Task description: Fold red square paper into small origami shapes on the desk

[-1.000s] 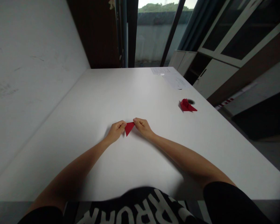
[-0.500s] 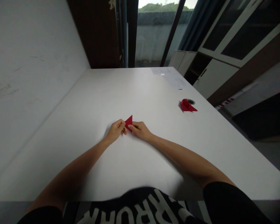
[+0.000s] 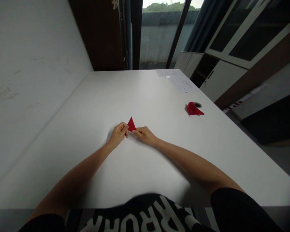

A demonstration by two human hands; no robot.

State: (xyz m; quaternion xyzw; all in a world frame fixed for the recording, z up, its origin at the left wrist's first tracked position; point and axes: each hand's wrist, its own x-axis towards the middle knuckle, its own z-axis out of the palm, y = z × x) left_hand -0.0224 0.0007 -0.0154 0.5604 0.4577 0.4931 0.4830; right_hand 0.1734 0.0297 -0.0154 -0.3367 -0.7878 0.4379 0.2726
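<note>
A small red folded paper (image 3: pixel 131 124) shows as a triangle with its point away from me, just above the white table (image 3: pixel 140 167). My left hand (image 3: pixel 119 132) is closed, its thumb and fingers pinching the left corner of the paper. The right corner is gripped by my right hand (image 3: pixel 145 134), thumb on top and fingers curled beneath. The fingers hide the paper's lower corners.
Several pieces of red folded paper (image 3: pixel 194 109) lie in a pile to the right, beside a round dark cable hole (image 3: pixel 197 105). Printed sheets (image 3: pixel 177 80) lie at the far right end. A wall (image 3: pixel 38 64) borders the table's left side.
The red paper has turned so that its point now faces away from me. Both hands have shifted slightly left and away from me, still gripping it.
</note>
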